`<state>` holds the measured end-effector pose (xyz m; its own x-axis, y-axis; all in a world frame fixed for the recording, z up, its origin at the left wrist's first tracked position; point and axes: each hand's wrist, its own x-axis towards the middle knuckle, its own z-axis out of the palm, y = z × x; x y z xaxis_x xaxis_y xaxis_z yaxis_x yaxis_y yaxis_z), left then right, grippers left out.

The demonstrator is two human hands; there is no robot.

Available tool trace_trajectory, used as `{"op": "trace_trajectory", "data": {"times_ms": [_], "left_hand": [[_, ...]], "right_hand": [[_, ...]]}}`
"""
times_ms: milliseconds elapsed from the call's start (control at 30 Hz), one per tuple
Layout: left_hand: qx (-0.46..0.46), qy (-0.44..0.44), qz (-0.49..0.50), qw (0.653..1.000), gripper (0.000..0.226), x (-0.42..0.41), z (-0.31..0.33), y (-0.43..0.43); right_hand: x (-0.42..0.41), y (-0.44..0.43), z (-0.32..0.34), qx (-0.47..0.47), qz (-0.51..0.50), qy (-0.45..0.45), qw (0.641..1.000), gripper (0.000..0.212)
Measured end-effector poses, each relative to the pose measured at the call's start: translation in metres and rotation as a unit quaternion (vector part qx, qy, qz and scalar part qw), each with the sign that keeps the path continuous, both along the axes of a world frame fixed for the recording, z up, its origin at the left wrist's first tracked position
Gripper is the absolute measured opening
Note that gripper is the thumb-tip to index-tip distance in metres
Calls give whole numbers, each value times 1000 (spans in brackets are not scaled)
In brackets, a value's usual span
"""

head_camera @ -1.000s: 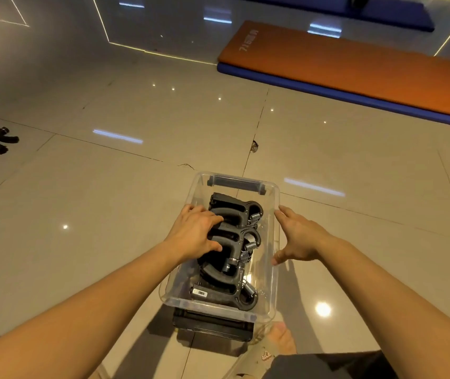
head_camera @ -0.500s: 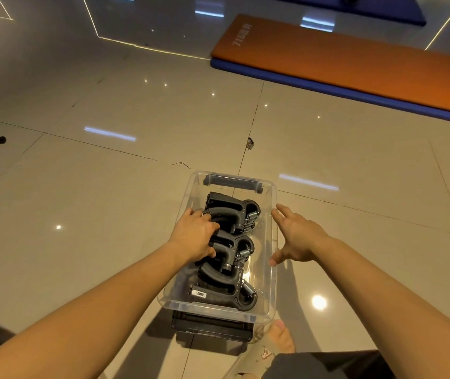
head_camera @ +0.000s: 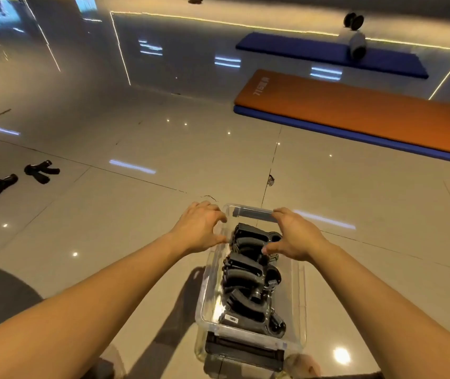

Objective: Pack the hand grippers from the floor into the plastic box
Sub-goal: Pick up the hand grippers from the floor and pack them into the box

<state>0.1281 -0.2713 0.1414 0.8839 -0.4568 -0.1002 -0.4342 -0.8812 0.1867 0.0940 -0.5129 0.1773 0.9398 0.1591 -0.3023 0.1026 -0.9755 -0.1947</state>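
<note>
Hand grippers [head_camera: 41,170] x2 on floor [head_camera: 163,214], well left of plastic box [head_camera: 210,285]; left hand [head_camera: 202,228] nearer. It & right hand [head_camera: 295,237] over box far end, fingers apart, empty. Rest already packed.

left forearm [head_camera: 95,296]: bare along its whole visible length, from the wrist to the near left edge of the view; smooth, with nothing worn on it.
right forearm [head_camera: 382,294]: likewise bare, from the wrist to the near right edge.
left grip [head_camera: 200,227]: a bare hand, seen from the back; knuckles, fingers and thumb all show.
right grip [head_camera: 296,236]: a bare hand, also seen from the back, with the thumb on its left side.
dark fabric [head_camera: 355,376]: a thin strip of dark cloth at the near edge, right of centre; too little shows to tell the garment.
foot [head_camera: 304,365]: rounded toes at the near edge, heavily blurred.
</note>
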Motion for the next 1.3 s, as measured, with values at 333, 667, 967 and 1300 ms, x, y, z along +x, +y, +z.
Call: {"op": "trace_trajectory", "data": {"times_ms": [333,667,967,1300], "left_hand": [[60,-11,107,992,53,-23,147,156],[56,39,262,963,55,-54,201,378],[0,54,370,927,49,-10,118,588],[-88,72,441,890,65,113,-15,751]], "right_hand": [[15,164,83,151,43,-68,985,81],[42,374,114,183,156,-79,967,66],[123,570,52,210,167,-17,963,64],[238,726,-36,149,144,-20,978,58]]}}
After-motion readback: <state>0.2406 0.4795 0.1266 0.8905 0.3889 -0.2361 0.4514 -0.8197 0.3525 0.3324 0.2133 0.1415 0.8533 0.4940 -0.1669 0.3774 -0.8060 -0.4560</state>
